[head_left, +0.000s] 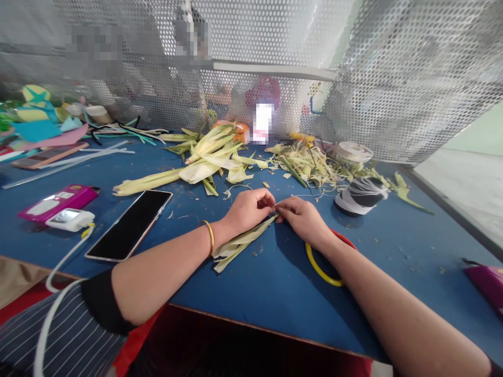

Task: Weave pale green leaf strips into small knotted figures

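Note:
A folded strip of pale green corn husk (pixel 247 242) lies slantwise on the blue table, its narrow tip between my hands. My left hand (pixel 249 210), with a gold bangle at the wrist, is closed in a pinch beside that tip, on what looks like thin white thread. My right hand (pixel 302 219) pinches the husk's tip; its fingers partly hide the tie point. Thread runs from behind the right hand toward a spool of white thread (pixel 358 198). Under my right wrist lies a red and yellow ring (pixel 323 272).
Husks and stalks (pixel 212 157) lie at centre back, with shredded husk (pixel 304 165) and a tape roll (pixel 353 152) farther right. A phone (pixel 131 225), a magenta device (pixel 58 201) and a white cabled device (pixel 70 220) sit left. Perforated metal mesh (pixel 267 36) stands behind.

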Demonstrator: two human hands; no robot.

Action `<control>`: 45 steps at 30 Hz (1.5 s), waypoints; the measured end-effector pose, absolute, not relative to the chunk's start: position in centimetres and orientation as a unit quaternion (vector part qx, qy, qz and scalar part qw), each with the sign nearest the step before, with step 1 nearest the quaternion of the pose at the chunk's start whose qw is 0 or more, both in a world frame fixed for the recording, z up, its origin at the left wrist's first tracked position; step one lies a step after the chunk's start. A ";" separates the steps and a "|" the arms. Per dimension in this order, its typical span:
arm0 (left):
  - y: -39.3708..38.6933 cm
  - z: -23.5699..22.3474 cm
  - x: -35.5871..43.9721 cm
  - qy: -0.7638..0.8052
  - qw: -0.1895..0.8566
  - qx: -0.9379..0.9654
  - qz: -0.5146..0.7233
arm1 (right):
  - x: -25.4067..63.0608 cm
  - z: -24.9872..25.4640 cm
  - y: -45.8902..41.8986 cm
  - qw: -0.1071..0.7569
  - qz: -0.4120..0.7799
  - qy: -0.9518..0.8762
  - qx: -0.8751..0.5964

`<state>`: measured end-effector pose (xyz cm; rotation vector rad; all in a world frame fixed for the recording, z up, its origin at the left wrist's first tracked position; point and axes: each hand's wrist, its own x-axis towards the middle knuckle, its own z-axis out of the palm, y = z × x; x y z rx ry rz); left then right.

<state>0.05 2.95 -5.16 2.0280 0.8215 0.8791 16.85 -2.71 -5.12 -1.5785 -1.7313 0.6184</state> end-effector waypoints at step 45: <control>3.1 -5.0 -0.3 0.341 0.338 0.818 0.317 | 16.8 -5.0 -2.8 0.333 0.244 -0.672 -0.615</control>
